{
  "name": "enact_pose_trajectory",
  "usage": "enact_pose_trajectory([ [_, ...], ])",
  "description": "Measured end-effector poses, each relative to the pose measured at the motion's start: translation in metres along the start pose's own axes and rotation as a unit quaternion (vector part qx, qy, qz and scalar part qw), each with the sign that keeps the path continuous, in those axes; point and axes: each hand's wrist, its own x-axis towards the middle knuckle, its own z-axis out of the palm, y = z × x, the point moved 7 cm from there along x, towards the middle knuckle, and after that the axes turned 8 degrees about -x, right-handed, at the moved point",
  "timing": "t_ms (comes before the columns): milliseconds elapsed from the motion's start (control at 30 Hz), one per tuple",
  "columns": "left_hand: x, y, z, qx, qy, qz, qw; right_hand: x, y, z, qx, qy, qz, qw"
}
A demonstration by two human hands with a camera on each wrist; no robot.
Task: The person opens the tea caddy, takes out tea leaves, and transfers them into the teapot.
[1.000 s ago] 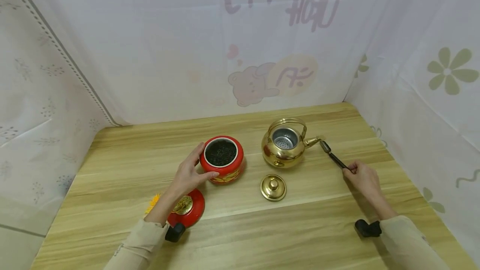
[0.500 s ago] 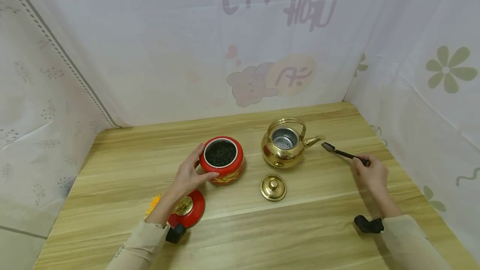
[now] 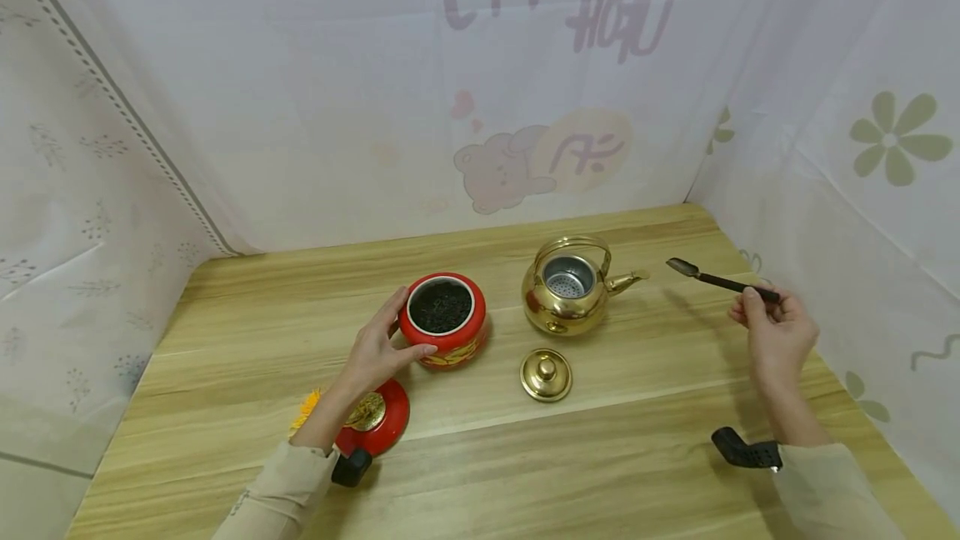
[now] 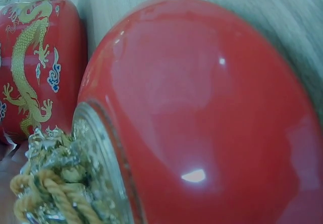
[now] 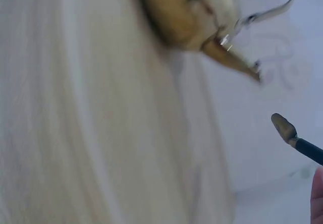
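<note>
Left hand [image 3: 378, 352] grips near-left side of red jar [image 3: 459, 350] on desk [image 3: 480, 473]; dark leaves [image 3: 441, 307] inside. Red lid [image 3: 392, 423] by left wrist [image 3: 321, 422], partly covered. Right hand [image 3: 782, 340] pinches black-handled spoon [image 3: 726, 282], raised, bowl leftward. Between hands: gold teapot [image 3: 562, 313], uncovered, strainer [image 3: 568, 283] in its mouth, spout [image 3: 624, 282] toward right hand; gold lid [image 3: 547, 376] on the person's side of it.

The spoon [image 3: 722, 282] is farther from the teapot [image 3: 557, 308].
</note>
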Motion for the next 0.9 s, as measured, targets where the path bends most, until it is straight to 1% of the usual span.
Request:
enact_pose_trajectory([
  [100, -0.001, 0.001, 0.0, -0.003, 0.0, 0.004, 1.0, -0.005, -0.016, 0.009, 0.058, -0.008, -0.041, 0.9974],
  [200, -0.001, 0.001, 0.0, -0.003, -0.001, 0.003, 1.0, -0.012, -0.034, 0.021, 0.103, -0.023, -0.078, 0.9913],
  [267, -0.001, 0.001, 0.0, -0.003, -0.001, 0.0, 1.0, -0.018, -0.047, 0.03, 0.115, -0.033, -0.104, 0.9873],
  [333, -0.001, 0.002, 0.0, -0.002, -0.001, -0.005, 1.0, -0.024, -0.057, 0.041, 0.137, -0.052, -0.12, 0.9819],
  [433, -0.002, 0.01, 0.0, -0.007, -0.002, -0.007, 1.0, -0.035, -0.071, 0.059, 0.155, -0.087, -0.138, 0.9743],
  [500, -0.004, 0.019, 0.0, -0.01, -0.002, -0.008, 0.9999, -0.044, -0.077, 0.071, 0.173, -0.113, -0.138, 0.9686],
  [567, -0.006, 0.028, 0.0, -0.013, -0.004, -0.006, 0.9999, -0.053, -0.081, 0.083, 0.174, -0.136, -0.14, 0.9652],
  [633, -0.006, 0.029, 0.0, -0.014, -0.005, -0.006, 0.9999, -0.063, -0.084, 0.095, 0.175, -0.158, -0.136, 0.9621],
  [700, -0.005, 0.023, 0.0, -0.01, -0.006, -0.006, 0.9999, -0.072, -0.084, 0.108, 0.174, -0.18, -0.128, 0.9596],
  [767, -0.003, 0.014, 0.0, -0.008, -0.006, -0.005, 0.9999, -0.081, -0.082, 0.121, 0.158, -0.201, -0.118, 0.9597],
  [833, -0.002, 0.006, 0.001, -0.005, -0.005, -0.004, 1.0, -0.089, -0.078, 0.134, 0.131, -0.22, -0.103, 0.9612],
  [900, -0.001, 0.002, 0.001, -0.005, -0.005, -0.005, 1.0, -0.097, -0.071, 0.147, 0.099, -0.238, -0.092, 0.9618],
])
